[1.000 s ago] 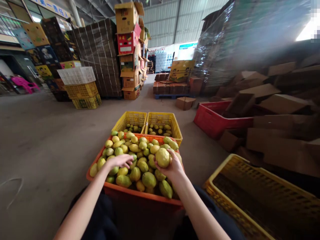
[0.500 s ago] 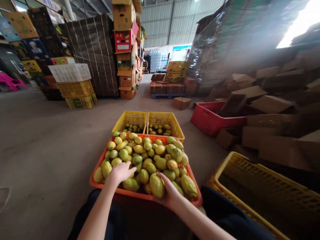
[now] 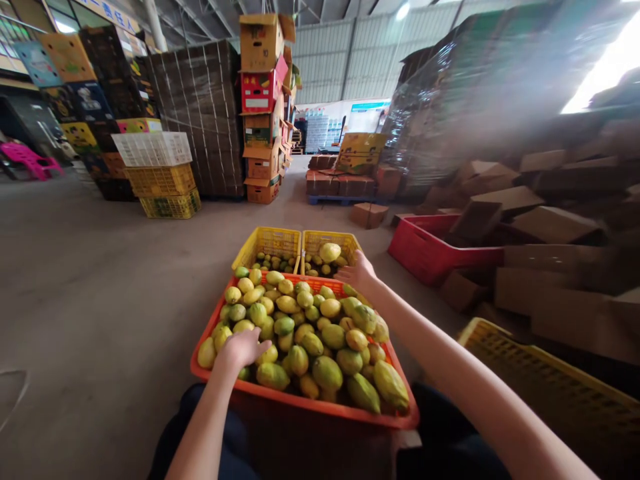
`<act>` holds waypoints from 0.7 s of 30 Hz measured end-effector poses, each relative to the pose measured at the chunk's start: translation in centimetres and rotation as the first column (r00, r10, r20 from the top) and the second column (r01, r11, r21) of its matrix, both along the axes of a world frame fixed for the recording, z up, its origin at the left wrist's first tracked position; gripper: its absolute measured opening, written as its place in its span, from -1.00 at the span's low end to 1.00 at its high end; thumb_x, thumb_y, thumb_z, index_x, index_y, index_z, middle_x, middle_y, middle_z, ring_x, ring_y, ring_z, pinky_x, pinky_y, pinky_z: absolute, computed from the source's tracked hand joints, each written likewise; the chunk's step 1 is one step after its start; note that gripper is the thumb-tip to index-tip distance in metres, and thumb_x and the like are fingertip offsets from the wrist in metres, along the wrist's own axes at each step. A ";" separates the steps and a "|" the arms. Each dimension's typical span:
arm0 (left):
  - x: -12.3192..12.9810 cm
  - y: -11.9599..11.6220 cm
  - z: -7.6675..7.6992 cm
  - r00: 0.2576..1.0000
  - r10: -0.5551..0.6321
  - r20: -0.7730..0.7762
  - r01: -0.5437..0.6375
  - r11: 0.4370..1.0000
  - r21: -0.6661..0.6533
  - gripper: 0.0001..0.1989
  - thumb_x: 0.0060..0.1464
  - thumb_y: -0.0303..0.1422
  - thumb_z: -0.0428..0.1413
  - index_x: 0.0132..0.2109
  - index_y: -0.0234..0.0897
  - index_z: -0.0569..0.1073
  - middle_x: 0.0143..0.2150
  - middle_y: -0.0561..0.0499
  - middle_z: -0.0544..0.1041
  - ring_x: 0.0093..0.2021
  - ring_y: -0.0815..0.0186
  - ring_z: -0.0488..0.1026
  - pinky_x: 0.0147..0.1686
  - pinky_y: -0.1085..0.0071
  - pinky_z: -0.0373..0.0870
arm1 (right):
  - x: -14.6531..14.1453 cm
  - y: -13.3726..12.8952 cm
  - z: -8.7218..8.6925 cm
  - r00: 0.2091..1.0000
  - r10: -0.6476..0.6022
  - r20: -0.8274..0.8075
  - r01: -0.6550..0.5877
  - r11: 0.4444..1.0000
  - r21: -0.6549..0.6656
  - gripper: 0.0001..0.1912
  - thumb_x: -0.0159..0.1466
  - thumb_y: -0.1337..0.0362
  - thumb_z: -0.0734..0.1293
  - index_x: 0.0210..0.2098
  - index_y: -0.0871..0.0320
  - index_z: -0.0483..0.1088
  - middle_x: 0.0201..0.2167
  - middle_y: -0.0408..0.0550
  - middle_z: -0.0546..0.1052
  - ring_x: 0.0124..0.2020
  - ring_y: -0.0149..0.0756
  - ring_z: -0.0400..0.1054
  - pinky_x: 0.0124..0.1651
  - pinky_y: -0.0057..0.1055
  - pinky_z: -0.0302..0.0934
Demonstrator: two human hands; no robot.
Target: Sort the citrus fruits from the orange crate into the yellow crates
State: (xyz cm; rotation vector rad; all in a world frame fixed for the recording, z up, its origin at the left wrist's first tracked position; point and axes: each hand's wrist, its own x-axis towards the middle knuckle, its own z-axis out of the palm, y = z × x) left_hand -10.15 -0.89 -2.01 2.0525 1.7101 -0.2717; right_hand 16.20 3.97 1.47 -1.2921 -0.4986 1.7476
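Note:
A shallow orange crate [image 3: 200, 360] piled with yellow-green oval fruits [image 3: 327, 373] stands right in front of me. My left hand [image 3: 244, 348] rests over the fruits at its near left, thumb apart from the fingers, with no fruit gripped that I can see. Beyond the far rim, my right hand [image 3: 357, 272] is stretched out open, palm facing left. Just off its fingers, a pale yellow fruit [image 3: 330, 252] appears loose above the far right yellow crate [image 3: 350, 241]. Smaller-looking fruits lie inside that crate and inside the far left yellow crate [image 3: 245, 252].
A red crate [image 3: 415, 250] stands to the right, by a heap of cardboard boxes [image 3: 550, 220]. Nearer me on the right is a large yellow crate [image 3: 530, 360]. Stacked crates [image 3: 160, 180] and a column of boxes [image 3: 260, 100] stand farther back on the floor.
My right hand has moved from the near side of the orange crate to the far right yellow crate and let go of a fruit. My left hand stays over the pile; the view has shifted slightly.

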 end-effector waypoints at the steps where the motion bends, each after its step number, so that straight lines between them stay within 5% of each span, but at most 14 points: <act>1: 0.0 0.0 0.0 1.000 0.010 0.005 -0.010 1.000 -0.016 -0.43 0.36 -0.13 -0.10 0.32 -0.40 0.39 0.29 -0.38 0.50 0.33 -0.07 0.43 0.25 0.10 0.36 | 0.4 0.4 -0.1 0.999 -0.010 0.036 0.010 1.000 0.005 -0.64 0.24 0.03 0.39 -0.02 0.00 0.45 -0.31 -0.05 0.65 -0.39 -0.17 0.58 -0.29 -0.18 0.53; 6: 0.3 -0.5 0.9 0.999 0.032 0.043 -0.030 0.998 -0.055 -0.44 0.37 -0.12 -0.09 0.30 -0.40 0.41 0.34 -0.38 0.45 0.40 -0.05 0.34 0.31 0.14 0.29 | 1.6 -0.4 -2.4 0.977 -0.018 0.212 0.019 1.000 0.000 -0.83 0.29 0.36 0.30 -0.14 0.12 0.46 -0.44 -0.07 0.61 -0.51 -0.28 0.50 -0.40 -0.39 0.43; 10: 0.6 -0.8 1.7 0.997 0.063 0.037 -0.061 0.996 -0.059 -0.47 0.37 -0.16 -0.06 0.31 -0.39 0.42 0.34 -0.36 0.46 0.37 -0.06 0.38 0.31 0.13 0.30 | 2.1 -2.7 -4.3 0.951 0.045 0.307 -0.051 0.999 0.010 -0.90 0.23 0.42 0.36 -0.33 0.10 0.49 -0.45 -0.05 0.63 -0.50 -0.29 0.49 -0.44 -0.43 0.37; 16: 0.9 -0.7 2.6 0.983 0.001 0.185 -0.011 0.999 0.052 -0.53 0.36 -0.35 -0.06 0.34 -0.24 0.40 0.33 -0.16 0.50 0.33 0.14 0.43 0.33 0.32 0.28 | 2.8 -2.5 -4.4 0.910 0.080 0.407 -0.127 0.988 0.088 -0.85 0.21 0.49 0.40 -0.44 0.16 0.49 -0.46 -0.05 0.60 -0.51 -0.34 0.44 -0.44 -0.48 0.31; 21: 0.5 -0.5 2.6 0.997 0.070 0.025 -0.072 0.994 0.080 -0.58 0.40 -0.29 -0.10 0.24 -0.29 0.47 0.31 -0.25 0.51 0.28 0.00 0.48 0.27 0.17 0.35 | 1.8 -1.2 -6.2 0.900 0.086 0.428 -0.146 0.983 0.109 -0.75 0.14 0.64 0.40 -0.49 0.17 0.48 -0.53 -0.10 0.50 -0.54 -0.40 0.28 -0.49 -0.48 0.15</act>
